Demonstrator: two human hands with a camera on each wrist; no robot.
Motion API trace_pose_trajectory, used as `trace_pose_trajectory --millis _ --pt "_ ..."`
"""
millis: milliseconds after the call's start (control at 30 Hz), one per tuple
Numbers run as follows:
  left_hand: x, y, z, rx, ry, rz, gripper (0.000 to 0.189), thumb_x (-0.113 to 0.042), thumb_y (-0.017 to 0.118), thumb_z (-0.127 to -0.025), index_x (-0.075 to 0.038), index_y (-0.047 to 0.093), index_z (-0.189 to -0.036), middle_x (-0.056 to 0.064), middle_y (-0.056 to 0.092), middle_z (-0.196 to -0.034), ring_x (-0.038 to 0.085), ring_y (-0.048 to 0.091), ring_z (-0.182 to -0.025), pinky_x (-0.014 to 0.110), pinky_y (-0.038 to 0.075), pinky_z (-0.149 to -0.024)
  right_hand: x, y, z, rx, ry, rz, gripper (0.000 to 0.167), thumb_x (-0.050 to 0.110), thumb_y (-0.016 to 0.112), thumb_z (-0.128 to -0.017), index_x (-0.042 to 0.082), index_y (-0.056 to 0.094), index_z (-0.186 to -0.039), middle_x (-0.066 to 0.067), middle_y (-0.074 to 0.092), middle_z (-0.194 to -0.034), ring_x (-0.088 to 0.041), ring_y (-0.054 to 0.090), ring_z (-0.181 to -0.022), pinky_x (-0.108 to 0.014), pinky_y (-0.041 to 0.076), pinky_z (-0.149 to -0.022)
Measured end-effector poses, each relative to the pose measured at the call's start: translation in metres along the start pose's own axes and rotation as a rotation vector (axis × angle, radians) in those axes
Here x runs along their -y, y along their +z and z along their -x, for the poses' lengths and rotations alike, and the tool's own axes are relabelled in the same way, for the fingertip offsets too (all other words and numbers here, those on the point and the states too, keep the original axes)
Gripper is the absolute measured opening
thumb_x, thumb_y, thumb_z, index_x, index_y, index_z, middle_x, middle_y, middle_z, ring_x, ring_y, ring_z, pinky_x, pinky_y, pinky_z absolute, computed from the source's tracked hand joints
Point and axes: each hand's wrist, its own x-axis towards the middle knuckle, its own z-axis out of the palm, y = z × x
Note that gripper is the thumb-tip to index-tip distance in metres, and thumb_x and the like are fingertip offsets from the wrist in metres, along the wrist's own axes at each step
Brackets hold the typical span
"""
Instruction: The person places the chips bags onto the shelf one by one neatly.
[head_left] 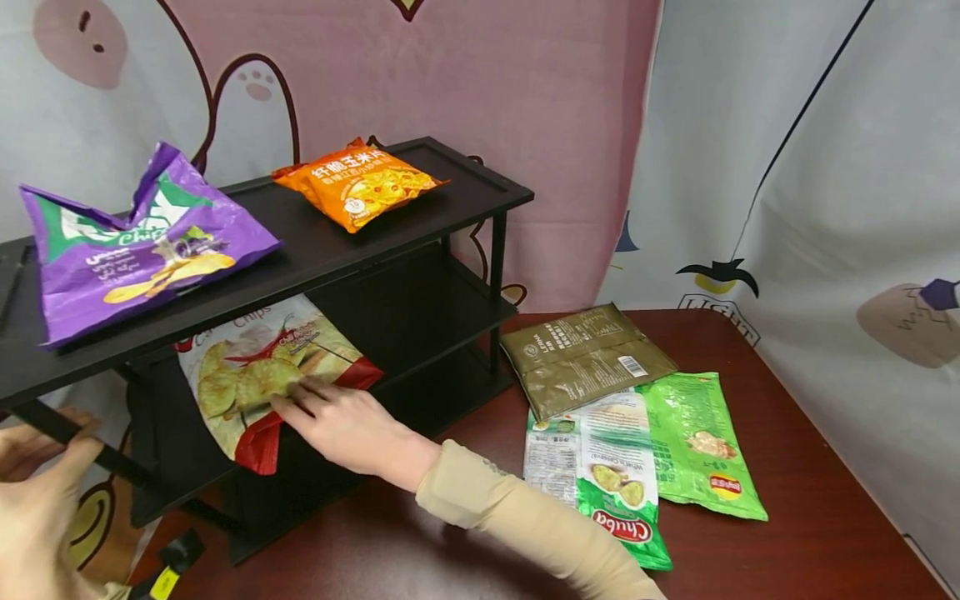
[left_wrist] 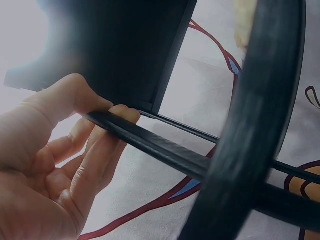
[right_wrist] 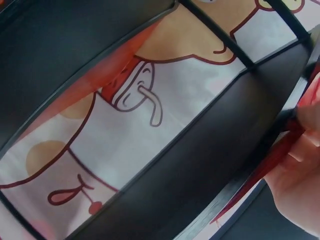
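Observation:
A white and red bag of chips (head_left: 258, 362) leans out over the front edge of the middle shelf of a black rack (head_left: 480, 187). My right hand (head_left: 348, 425) holds its lower red edge, fingers across the printed front; the right wrist view shows the red edge (right_wrist: 272, 160) between fingers and thumb. At the left end of the rack, my left hand (head_left: 41, 492) grips a thin black bar (left_wrist: 150, 142) of the frame, thumb on one side and fingers on the other. Part of the chips bag is hidden under the top shelf.
On the top shelf are a purple chips bag (head_left: 150, 250) and an orange snack bag (head_left: 360, 183). Right of the rack, a brown bag (head_left: 585, 358), a green and white bag (head_left: 611, 475) and a bright green bag (head_left: 701, 450) overlap on the reddish-brown table (head_left: 817, 492).

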Motion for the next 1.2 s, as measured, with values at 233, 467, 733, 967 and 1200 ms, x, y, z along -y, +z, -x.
trace_pose_trajectory --millis 233,467,733,967,1200 --pt "0.013 0.002 -0.006 0.011 0.043 0.027 0.048 0.010 0.052 -0.078 -0.037 0.057 -0.079 -0.038 0.052 -0.073 -0.016 0.047 -0.072 0.008 0.032 -0.074 -0.008 0.003 0.013 -0.111 0.053 0.086 0.030 0.023 0.040 -0.099 0.025 0.058 -0.123 0.006 0.063 -0.122 -0.013 0.059 -0.113 -0.029 0.048 -0.093" --pt "0.010 0.001 -0.006 0.013 0.085 0.075 0.052 0.014 0.051 -0.076 -0.037 0.057 -0.077 -0.038 0.055 -0.073 -0.017 0.051 -0.072 0.006 0.035 -0.071 -0.010 0.005 0.019 -0.193 0.042 0.157 0.030 0.016 0.037 -0.099 0.023 0.062 -0.116 0.004 0.068 -0.108 -0.012 0.066 -0.096 -0.024 0.052 -0.081" --pt "0.003 0.001 -0.003 0.007 0.045 0.083 0.049 0.012 0.052 -0.076 -0.036 0.058 -0.075 -0.037 0.055 -0.070 -0.016 0.051 -0.070 0.006 0.035 -0.070 0.000 0.002 0.011 -0.187 0.097 0.078 0.028 0.014 0.040 -0.098 0.022 0.062 -0.113 0.007 0.068 -0.099 -0.008 0.065 -0.085 -0.022 0.053 -0.069" --pt "0.004 0.000 -0.002 0.014 0.031 0.008 0.051 0.011 0.051 -0.078 -0.039 0.055 -0.078 -0.040 0.051 -0.071 -0.016 0.047 -0.070 0.007 0.033 -0.073 0.001 0.002 0.011 -0.164 0.098 0.009 0.027 0.015 0.043 -0.095 0.022 0.062 -0.114 0.007 0.068 -0.104 -0.009 0.064 -0.090 -0.022 0.053 -0.072" --pt "0.006 -0.001 -0.004 0.007 0.023 0.018 0.050 0.012 0.051 -0.078 -0.038 0.056 -0.078 -0.039 0.052 -0.072 -0.017 0.049 -0.071 0.008 0.034 -0.072 -0.010 0.004 0.027 -0.209 0.024 0.014 0.031 0.016 0.043 -0.096 0.017 0.061 -0.121 0.004 0.067 -0.118 -0.010 0.062 -0.108 -0.023 0.049 -0.093"
